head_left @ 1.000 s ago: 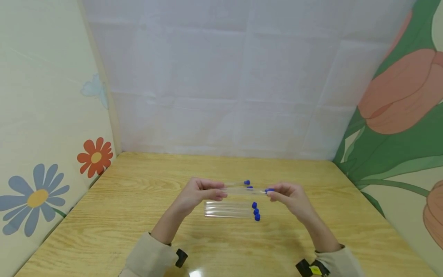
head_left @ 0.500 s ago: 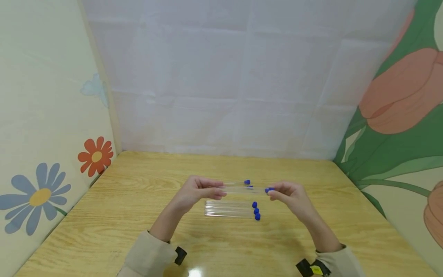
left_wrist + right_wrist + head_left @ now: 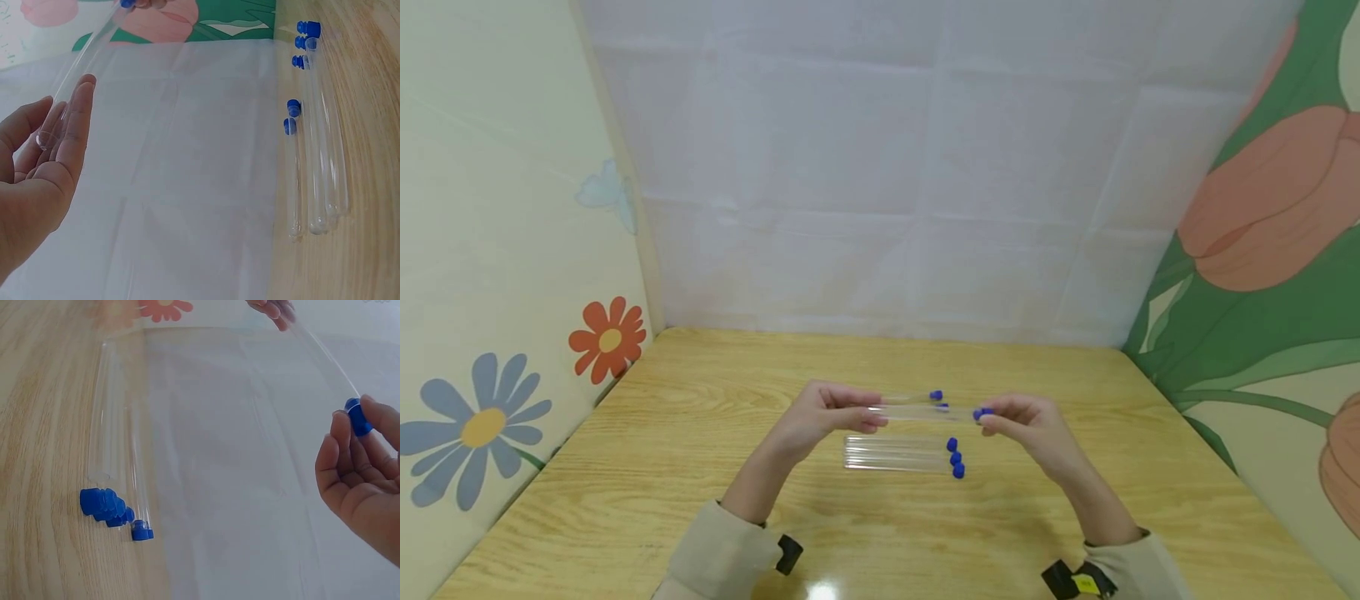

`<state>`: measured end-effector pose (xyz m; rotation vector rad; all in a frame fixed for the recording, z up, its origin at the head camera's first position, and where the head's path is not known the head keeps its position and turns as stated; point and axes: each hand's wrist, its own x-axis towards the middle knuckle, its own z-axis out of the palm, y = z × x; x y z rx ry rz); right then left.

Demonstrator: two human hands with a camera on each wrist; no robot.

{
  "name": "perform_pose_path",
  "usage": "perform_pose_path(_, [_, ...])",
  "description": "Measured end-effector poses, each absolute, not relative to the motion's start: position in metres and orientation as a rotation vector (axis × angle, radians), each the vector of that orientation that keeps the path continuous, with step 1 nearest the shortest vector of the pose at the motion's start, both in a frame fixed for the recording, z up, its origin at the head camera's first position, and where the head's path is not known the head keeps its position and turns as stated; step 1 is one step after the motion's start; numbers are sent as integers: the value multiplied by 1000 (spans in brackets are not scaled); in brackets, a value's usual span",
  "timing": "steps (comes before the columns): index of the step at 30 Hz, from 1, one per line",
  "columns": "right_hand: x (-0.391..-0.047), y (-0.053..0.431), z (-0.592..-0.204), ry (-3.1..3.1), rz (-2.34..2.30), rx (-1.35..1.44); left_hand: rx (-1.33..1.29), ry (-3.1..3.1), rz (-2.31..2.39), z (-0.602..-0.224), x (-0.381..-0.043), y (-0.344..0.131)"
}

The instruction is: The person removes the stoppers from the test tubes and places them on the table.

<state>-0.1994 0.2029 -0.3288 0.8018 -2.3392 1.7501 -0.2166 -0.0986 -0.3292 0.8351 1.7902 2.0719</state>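
A clear test tube (image 3: 917, 412) hangs level above the table, spanning both hands. Its rounded end is held between the thumb and fingers of my left hand (image 3: 820, 418), as the left wrist view also shows along the tube (image 3: 87, 59). At the other end my right hand (image 3: 1032, 427) pinches a blue stopper (image 3: 358, 417) between thumb and fingers. The stopper meets the tube's mouth; how deep it sits cannot be told. Below lie several clear tubes (image 3: 895, 452) side by side, with three loose blue stoppers (image 3: 956, 458) by their right ends.
Farther back on the wooden table (image 3: 737, 367) lie two tubes with blue stoppers (image 3: 294, 107) at their ends, partly hidden by the held tube in the head view. A white sheet (image 3: 880, 183) stands behind, with flower-patterned panels (image 3: 1255, 275) at both sides.
My left hand has shifted very slightly left. The right hand keeps its grip on the stopper at nearly the same spot. The tubes and stoppers on the table have not moved.
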Motion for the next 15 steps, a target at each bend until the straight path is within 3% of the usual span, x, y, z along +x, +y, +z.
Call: perform_pose_path(15, [-198,203,-327,-2317,1804,783,856,1795,2058,-330,-218,-99])
